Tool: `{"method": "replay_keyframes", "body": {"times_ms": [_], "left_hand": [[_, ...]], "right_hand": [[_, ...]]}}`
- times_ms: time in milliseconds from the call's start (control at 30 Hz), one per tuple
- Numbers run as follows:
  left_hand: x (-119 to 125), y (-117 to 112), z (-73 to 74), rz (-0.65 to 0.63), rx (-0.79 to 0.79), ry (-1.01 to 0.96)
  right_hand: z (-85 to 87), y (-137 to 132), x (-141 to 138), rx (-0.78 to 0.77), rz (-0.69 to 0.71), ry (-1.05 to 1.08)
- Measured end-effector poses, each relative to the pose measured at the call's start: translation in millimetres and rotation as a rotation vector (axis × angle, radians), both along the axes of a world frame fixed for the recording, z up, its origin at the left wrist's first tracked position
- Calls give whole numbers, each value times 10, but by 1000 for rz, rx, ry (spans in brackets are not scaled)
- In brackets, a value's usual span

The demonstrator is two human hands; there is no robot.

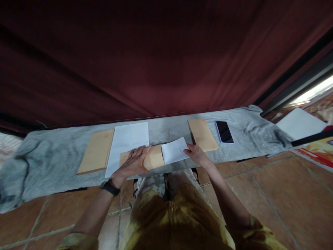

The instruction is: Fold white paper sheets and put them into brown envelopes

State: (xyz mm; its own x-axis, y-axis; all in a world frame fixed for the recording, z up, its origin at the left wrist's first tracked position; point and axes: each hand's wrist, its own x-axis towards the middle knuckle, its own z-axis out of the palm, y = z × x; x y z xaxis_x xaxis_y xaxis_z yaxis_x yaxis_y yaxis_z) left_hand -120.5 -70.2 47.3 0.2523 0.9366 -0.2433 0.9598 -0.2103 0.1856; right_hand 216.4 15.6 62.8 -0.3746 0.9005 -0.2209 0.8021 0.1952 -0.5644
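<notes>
Flat on a tan paper envelope (154, 157) lies my left hand (134, 160), its fingers spread and pressing the envelope down. A folded sheet of white paper (174, 150) sits at the envelope's right end, its left edge at the opening; how far it reaches inside is hidden. My right hand (197, 155) pinches the right edge of that white paper between thumb and fingers. Under the left part of the envelope is a larger stack of white paper (132, 133).
A pile of tan envelopes (96, 151) lies at the left, and more tan envelopes (203, 134) lie at the right. Beyond them is a phone (224, 132). Grey cloth (59, 149) covers the narrow table. A dark red curtain (166, 62) hangs behind it.
</notes>
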Motion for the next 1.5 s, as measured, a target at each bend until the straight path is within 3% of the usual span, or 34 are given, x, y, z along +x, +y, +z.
{"method": "replay_keyframes", "body": {"times_ms": [300, 500, 800, 1033, 1167, 1500], "left_hand": [[-2, 12, -3, 20, -34, 0], [1, 14, -17, 23, -48, 14], [14, 19, -12, 25, -61, 37], [59, 36, 46, 58, -118, 48], [97, 42, 103, 56, -140, 47], [35, 37, 30, 40, -95, 40]], "right_hand": [[164, 19, -18, -31, 55, -5], [154, 82, -78, -28, 46, 32], [-128, 4, -90, -53, -75, 139], [-364, -503, -167, 23, -182, 251], [-529, -736, -235, 32, -169, 321], [-585, -525, -281, -102, -189, 496]]}}
